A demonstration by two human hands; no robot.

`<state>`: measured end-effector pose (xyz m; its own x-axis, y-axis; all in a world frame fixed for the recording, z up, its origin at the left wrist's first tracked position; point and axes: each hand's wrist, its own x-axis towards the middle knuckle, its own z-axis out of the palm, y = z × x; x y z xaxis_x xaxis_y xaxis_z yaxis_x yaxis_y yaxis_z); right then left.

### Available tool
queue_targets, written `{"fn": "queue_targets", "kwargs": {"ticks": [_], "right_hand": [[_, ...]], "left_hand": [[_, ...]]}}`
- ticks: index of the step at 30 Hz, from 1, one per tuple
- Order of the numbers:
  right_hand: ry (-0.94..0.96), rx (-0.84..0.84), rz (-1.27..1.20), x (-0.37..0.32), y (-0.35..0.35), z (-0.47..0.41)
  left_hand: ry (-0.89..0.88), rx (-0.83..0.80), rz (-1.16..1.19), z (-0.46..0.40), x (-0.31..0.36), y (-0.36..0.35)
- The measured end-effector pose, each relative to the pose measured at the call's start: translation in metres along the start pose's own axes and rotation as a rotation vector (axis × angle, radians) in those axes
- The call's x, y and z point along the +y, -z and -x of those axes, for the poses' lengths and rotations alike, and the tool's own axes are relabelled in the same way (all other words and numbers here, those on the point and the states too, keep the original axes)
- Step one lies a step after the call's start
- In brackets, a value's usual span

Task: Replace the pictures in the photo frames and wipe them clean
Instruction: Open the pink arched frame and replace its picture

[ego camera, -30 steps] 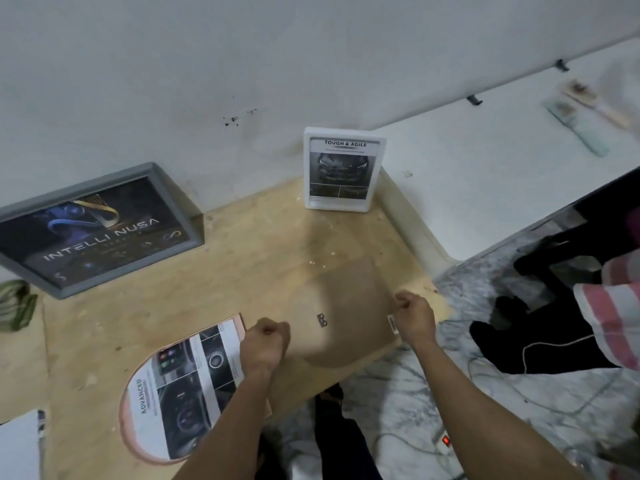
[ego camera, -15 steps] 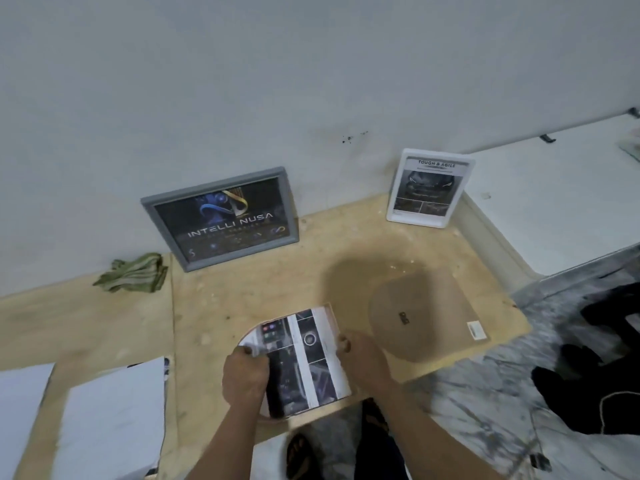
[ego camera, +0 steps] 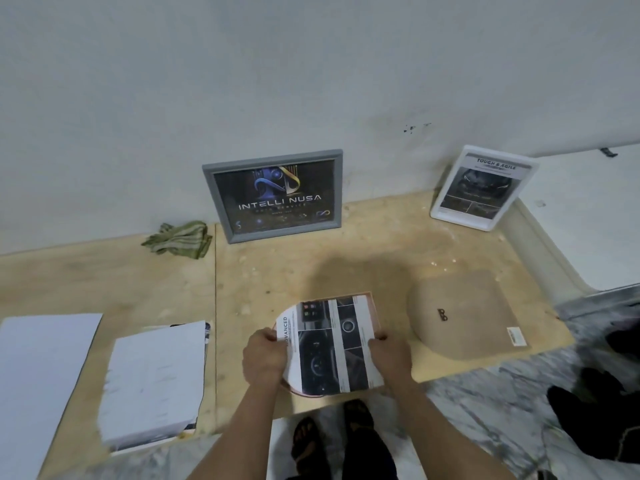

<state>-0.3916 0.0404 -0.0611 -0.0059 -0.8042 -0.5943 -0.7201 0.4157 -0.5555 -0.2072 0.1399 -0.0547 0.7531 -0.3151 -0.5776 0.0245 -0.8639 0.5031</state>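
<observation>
An arch-shaped printed picture (ego camera: 330,344) lies on a copper-rimmed arch frame (ego camera: 304,392) at the front edge of the plywood board (ego camera: 277,271). My left hand (ego camera: 264,355) grips the picture's left edge and my right hand (ego camera: 390,351) grips its right edge. The brown arch-shaped backing board (ego camera: 464,313) lies flat to the right. A grey frame (ego camera: 275,195) with a dark poster and a white frame (ego camera: 483,187) with a car picture lean against the wall. A green cloth (ego camera: 180,239) lies crumpled at the wall, left of the grey frame.
Stacks of white printed sheets (ego camera: 156,382) and a larger white sheet (ego camera: 38,375) lie on the left board. A white raised surface (ego camera: 588,209) is at the right. Marble floor (ego camera: 502,410) and my feet (ego camera: 332,441) are below, with dark bags (ego camera: 599,420) at the right.
Both hands left the brown backing board and moved left onto the printed picture on the arch frame. The view swung left, bringing the cloth and paper stacks into sight.
</observation>
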Motion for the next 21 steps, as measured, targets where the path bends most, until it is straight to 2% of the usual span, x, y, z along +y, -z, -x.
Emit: {"fn": "queue_targets", "kwargs": {"ticks": [3,9,17,21], "right_hand": [[-0.064,-0.052,-0.149,-0.001,0.016,-0.002],[-0.035,-0.141,-0.316,-0.013,0.041,-0.001],[0.01,-0.198,-0.33,-0.023,0.055,0.0],[0.06,-0.215,-0.323,-0.028,0.06,0.005]], "left_hand": [[0.003,-0.008,0.056,0.002,-0.001,0.004],[0.015,0.018,0.174,0.014,0.003,0.008],[0.044,0.061,0.26,0.033,0.006,0.014],[0.03,0.03,0.407,0.033,-0.002,0.02]]}}
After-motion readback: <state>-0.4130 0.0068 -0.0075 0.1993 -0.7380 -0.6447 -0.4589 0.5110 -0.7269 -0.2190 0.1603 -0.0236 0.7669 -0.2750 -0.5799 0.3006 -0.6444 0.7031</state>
